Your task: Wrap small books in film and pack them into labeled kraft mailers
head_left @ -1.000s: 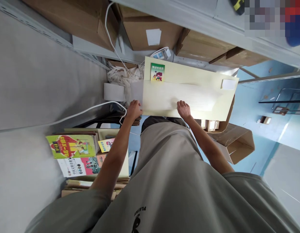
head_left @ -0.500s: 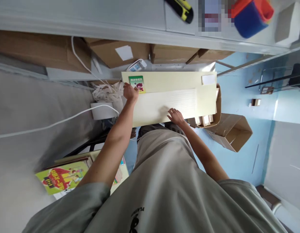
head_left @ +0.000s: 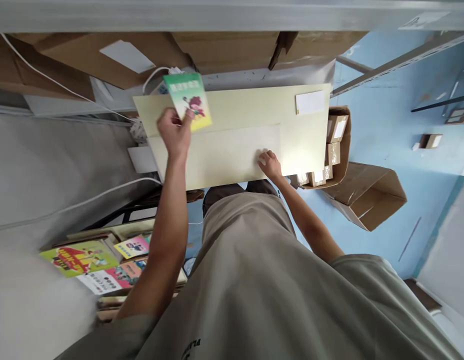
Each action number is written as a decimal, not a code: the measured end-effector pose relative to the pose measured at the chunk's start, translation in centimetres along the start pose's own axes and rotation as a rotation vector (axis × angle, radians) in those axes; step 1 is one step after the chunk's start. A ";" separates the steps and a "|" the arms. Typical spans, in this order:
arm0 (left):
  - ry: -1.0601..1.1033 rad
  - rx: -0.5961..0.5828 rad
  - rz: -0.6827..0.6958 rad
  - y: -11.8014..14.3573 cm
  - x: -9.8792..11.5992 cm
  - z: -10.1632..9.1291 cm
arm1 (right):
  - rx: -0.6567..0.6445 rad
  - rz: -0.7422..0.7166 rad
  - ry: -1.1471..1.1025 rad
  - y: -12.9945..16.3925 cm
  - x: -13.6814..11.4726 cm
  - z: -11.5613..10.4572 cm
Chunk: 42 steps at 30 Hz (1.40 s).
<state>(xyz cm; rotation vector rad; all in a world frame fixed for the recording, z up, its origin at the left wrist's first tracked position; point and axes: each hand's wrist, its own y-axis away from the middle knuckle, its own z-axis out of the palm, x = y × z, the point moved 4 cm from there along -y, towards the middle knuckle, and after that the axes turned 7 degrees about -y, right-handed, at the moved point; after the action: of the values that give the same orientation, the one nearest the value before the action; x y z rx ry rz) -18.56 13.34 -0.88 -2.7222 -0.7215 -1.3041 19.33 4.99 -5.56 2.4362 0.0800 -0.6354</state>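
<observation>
A small green-and-yellow booklet (head_left: 190, 102) with a cartoon figure on its cover is gripped at its lower edge by my left hand (head_left: 175, 132), thumb on the cover. It is tilted and raised over the left end of a long pale-yellow board (head_left: 235, 102). Along the board's near side lies a large whitish sheet (head_left: 232, 150). My right hand (head_left: 269, 164) rests on that sheet near the front edge, fingers bent and slightly apart, holding nothing. A small white pad (head_left: 310, 102) sits at the board's far right corner.
Cardboard boxes (head_left: 232, 50) line the shelf behind the board. At right, a carton (head_left: 344, 150) holds several small boxes, beside an open carton (head_left: 370, 197) on the blue floor. Colourful books (head_left: 85, 255) are stacked at lower left. A white cable (head_left: 78, 205) runs in from the left.
My left hand has lifted the booklet off the board. My right hand stays on the sheet, its fingers a little more bent. The view has shifted, and the upper shelf's items are out of sight.
</observation>
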 end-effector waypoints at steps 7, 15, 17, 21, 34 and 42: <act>0.321 -0.379 -0.381 14.7 3.6 18.6 | 0.038 0.039 -0.462 -1.6 6.2 -2.0; -0.005 -0.095 -0.294 17.5 2.3 21.2 | 0.170 0.183 -0.457 -0.5 11.2 -4.7; 0.003 -0.092 -0.284 17.2 2.0 21.2 | 0.187 0.181 -0.442 -0.9 10.8 -4.6; 0.024 -0.132 -0.269 17.0 1.5 21.7 | 0.193 0.194 -0.421 -2.3 9.9 -4.0; 0.141 -0.032 -0.263 17.2 -0.9 22.7 | 0.205 0.048 -0.362 -1.9 7.5 -4.9; 0.186 0.021 -0.270 17.0 -1.6 22.7 | 0.132 -0.126 -0.317 -2.9 2.0 -2.2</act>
<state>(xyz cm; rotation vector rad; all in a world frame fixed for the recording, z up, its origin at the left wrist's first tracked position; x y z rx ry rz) 4.30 2.75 -13.95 -2.5080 -1.1046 -1.5645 21.42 8.47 -6.51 2.4359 0.0638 -1.1074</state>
